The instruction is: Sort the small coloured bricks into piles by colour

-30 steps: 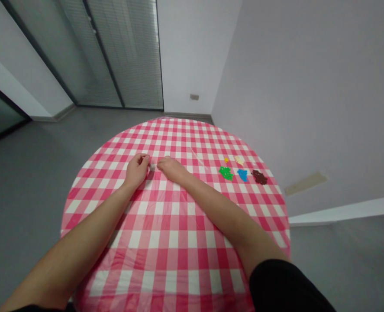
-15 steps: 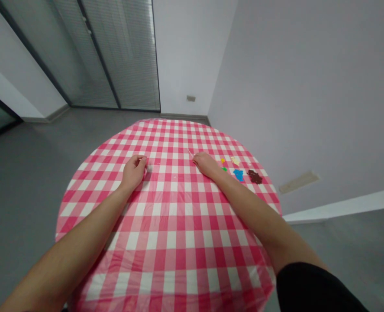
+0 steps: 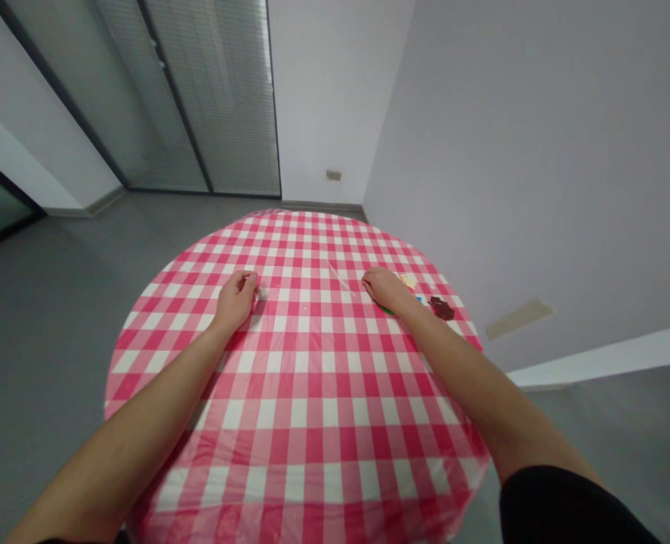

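My left hand (image 3: pixel 237 299) rests on the checked tablecloth, left of the middle. Its fingers are curled with the thumb against them, and whatever they may pinch is too small to see. My right hand (image 3: pixel 385 289) lies right of the middle, its fingers bent down to the cloth, their tips partly hidden. Beside it are small heaps of coloured pieces: cream (image 3: pixel 408 282), dark brown (image 3: pixel 442 308), and a sliver of blue (image 3: pixel 421 300) mostly covered by the wrist. A bit of green (image 3: pixel 387 310) peeks out below the hand.
The round table bears a red-and-white checked plastic cloth (image 3: pixel 312 408), wrinkled near me. A thin pale line (image 3: pixel 338 276), perhaps a crease, runs between my hands. A grey wall (image 3: pixel 538 151) stands close on the right; glass doors with blinds (image 3: pixel 221 98) are behind at left.
My right hand has moved right, away from the pale line, and now covers the yellow pieces and most of the blue ones. My left hand has stayed in place.
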### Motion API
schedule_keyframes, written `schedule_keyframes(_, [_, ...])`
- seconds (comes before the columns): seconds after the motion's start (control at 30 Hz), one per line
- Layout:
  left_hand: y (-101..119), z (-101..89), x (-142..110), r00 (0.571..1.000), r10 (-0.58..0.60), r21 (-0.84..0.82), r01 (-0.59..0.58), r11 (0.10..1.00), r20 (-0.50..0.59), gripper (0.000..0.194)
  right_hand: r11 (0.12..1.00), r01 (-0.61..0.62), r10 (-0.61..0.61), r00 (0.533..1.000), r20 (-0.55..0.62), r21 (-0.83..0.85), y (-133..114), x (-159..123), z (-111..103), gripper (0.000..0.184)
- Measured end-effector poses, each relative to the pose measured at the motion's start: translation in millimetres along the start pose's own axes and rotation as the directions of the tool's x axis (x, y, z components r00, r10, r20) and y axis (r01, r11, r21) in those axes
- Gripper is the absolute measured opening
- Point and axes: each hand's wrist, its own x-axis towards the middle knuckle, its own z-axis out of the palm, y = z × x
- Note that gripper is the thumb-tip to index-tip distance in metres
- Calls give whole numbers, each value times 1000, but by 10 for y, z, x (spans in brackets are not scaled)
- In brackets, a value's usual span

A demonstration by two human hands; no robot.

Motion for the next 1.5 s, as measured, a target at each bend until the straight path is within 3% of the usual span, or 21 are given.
schedule_keyframes(0.13, [33,-97,44,996,12,-45,-8,999,84,40,997,-13,20,994,-107,71,-174,-261,-70,34])
schedule_keyframes(0.23, [124,-274,93,987,82,92,-95,991,136,56,987,-6,35,984,-176,163,-355,-637,-101,38])
schedule_keyframes(0.3, [211,-408,61,978,92,193,-128,973,188,66,978,10,21,989,-145,208,-483,-926,-104,43])
schedule_keyframes(0.4, [315,-555,-181,937,134,336,-246,909,322,71,963,11,6,998,-65,268,-657,-1319,-82,57])
schedule_keyframes(0.53, [306,-593,-782,830,171,501,-470,726,530,61,971,-40,28,998,54,235,-821,-1624,-32,67])
schedule_keyframes(0.63, [235,-554,-1170,788,145,561,-541,627,598,59,983,-98,89,994,70,152,-879,-1689,1,65])
schedule_keyframes(0.73, [180,-513,-1334,772,125,586,-567,579,623,63,987,-108,101,993,69,118,-897,-1689,29,62])
schedule_keyframes(1.5, [148,-497,-1316,778,105,616,-565,549,620,60,985,-105,94,992,88,138,-899,-1677,48,62])
